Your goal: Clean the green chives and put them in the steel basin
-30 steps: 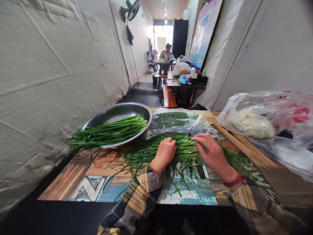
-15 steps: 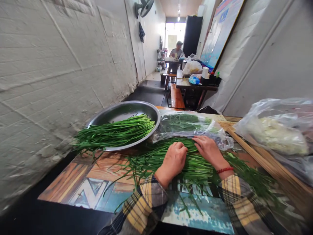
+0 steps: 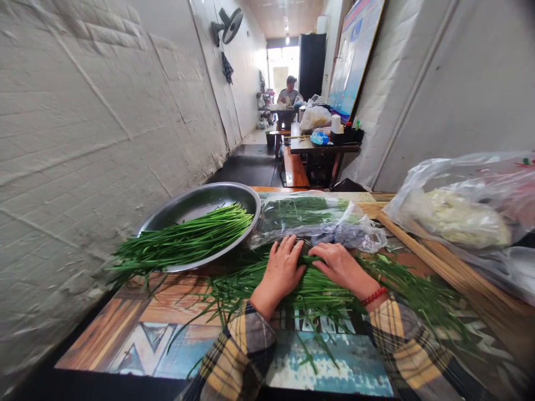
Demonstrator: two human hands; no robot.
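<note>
A loose pile of garlic chives [image 3: 330, 289] lies across the table in front of me. My left hand [image 3: 281, 273] rests flat on it, fingers stretched out and a little apart. Close beside it on the right, my right hand [image 3: 340, 268], with a red bead bracelet at the wrist, has its fingers bent around some chives at the pile's far side; the fingertips are partly hidden. More chives [image 3: 192, 236] lie bundled in a metal basin [image 3: 196, 197] to the left, their leafy ends hanging over its rim. Behind my hands is a clear plastic bag [image 3: 301, 214] with greens inside.
Thin wooden sticks [image 3: 426, 256] lie along the table's right side. Beside them sits a plastic bag [image 3: 463, 217] of pale chopped food. Loose leaves spread to the right. Farther back are a bench [image 3: 295, 167], another table [image 3: 326, 147] and a seated person [image 3: 290, 94].
My left hand has gone from curled fingers to stretched-out ones and moved toward the pile's far side. My right hand's fingers have bent in closer to it. The camera view has shifted slightly.
</note>
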